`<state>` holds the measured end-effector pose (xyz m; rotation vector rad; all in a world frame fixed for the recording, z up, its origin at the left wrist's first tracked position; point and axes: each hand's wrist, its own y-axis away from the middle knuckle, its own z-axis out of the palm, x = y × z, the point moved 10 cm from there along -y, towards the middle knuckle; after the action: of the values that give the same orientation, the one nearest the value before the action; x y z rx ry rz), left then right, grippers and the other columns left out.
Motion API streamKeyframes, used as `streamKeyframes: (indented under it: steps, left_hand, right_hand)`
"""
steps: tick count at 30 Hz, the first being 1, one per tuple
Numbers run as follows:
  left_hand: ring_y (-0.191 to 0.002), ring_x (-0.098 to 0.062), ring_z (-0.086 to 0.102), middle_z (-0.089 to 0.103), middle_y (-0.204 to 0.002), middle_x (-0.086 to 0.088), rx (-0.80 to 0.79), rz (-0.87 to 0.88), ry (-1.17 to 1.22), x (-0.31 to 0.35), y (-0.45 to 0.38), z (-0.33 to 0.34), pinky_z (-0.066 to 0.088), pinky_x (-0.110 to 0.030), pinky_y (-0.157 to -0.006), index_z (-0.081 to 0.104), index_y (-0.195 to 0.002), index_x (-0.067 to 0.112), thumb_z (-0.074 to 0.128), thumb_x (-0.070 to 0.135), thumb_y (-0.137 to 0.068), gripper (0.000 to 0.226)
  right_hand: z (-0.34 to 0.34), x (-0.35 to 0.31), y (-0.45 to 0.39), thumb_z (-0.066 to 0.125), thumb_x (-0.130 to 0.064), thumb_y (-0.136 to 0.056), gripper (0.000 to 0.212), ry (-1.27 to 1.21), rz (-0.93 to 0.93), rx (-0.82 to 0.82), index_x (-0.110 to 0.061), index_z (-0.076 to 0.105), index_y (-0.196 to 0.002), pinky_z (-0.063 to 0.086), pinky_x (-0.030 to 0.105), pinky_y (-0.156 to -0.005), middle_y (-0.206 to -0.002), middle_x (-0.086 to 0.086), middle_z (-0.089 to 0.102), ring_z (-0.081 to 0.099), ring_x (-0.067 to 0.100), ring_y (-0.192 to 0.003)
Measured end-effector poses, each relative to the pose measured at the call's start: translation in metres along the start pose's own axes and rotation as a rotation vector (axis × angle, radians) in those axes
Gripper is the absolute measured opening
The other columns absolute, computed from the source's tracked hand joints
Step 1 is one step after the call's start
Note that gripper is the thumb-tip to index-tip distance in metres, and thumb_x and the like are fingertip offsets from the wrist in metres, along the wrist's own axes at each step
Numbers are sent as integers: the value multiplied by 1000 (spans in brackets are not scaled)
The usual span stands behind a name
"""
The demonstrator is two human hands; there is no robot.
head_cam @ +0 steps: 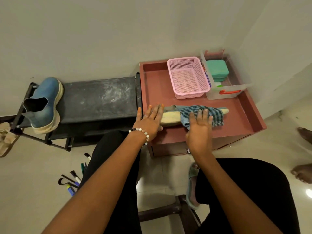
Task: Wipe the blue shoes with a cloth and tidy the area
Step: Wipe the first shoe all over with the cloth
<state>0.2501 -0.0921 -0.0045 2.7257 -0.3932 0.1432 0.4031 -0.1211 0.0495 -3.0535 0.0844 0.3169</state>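
Observation:
One blue shoe with a cream sole stands on the dusty black shoe rack at the left. The other blue shoe lies on its side on the reddish-brown cabinet top, sole toward me. A blue checked cloth is draped over its front half. My left hand lies flat with straight fingers on the shoe's heel end. My right hand presses the cloth onto the shoe with spread fingers.
A pink basket and a clear box holding a green case stand at the back of the cabinet top. Several markers lie on the floor near my left leg. Another person's bare feet are at the right edge.

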Motion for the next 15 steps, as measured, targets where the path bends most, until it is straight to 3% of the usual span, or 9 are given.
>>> streamKeyframes:
  steps: [4, 6, 8, 9, 11, 13, 15]
  left_hand:
    - [-147, -18, -9, -19, -158, 2, 48, -22, 57, 4, 0, 2, -9, -54, -113, -19, -149, 14, 38, 5, -95, 79]
    - [-146, -16, -14, -24, -157, 4, 48, -38, 21, -2, 0, 5, -12, -53, -112, -21, -149, 16, 39, 9, -96, 80]
    - [-146, -15, -16, -24, -157, 6, 71, -57, 4, -6, 1, 4, -16, -54, -110, -21, -149, 17, 37, 6, -95, 80]
    - [-145, -14, -16, -22, -157, 6, 89, -59, 16, -6, 2, 3, -18, -54, -109, -20, -149, 17, 34, 1, -94, 79]
    - [-145, -14, -17, -17, -158, 6, 124, -45, 61, -4, 1, 1, -19, -56, -107, -18, -149, 18, 33, 3, -97, 75]
    - [-145, -15, -17, -13, -160, 7, 130, -44, 106, -6, -1, 3, -18, -59, -107, -15, -150, 19, 39, 14, -100, 74]
    - [-146, -17, -16, -10, -160, 7, 124, -40, 119, -8, -2, 4, -18, -60, -107, -13, -151, 20, 41, 17, -100, 75]
  right_hand:
    - [27, -59, 10, 58, -4, -80, 77, -2, -178, -133, -2, 21, -147, -12, 40, -114, -152, 30, 10, -3, 41, -144]
    - [36, -86, 13, 65, -4, -76, 82, -63, -289, -191, -1, 23, -146, -15, 39, -111, -152, 30, 13, -1, 41, -144]
    - [37, -89, 10, 78, -14, -70, 91, 19, -385, -219, 0, 27, -145, -12, 42, -110, -151, 28, 20, 10, 40, -143]
    - [35, -81, 7, 85, -18, -61, 94, 83, -419, -210, 0, 38, -140, -1, 48, -111, -145, 28, 33, 25, 41, -139]
    - [23, -49, -5, 92, -12, -40, 83, 122, -395, -135, -1, 64, -117, 23, 62, -102, -120, 23, 62, 56, 39, -116]
    - [9, -14, -14, 89, -5, -40, 69, 172, -313, -34, 0, 69, -106, 22, 64, -99, -110, 21, 67, 61, 39, -109]
    - [-5, 14, -20, 85, -3, -49, 65, 203, -193, -1, 3, 66, -110, 13, 62, -104, -114, 25, 64, 56, 44, -114]
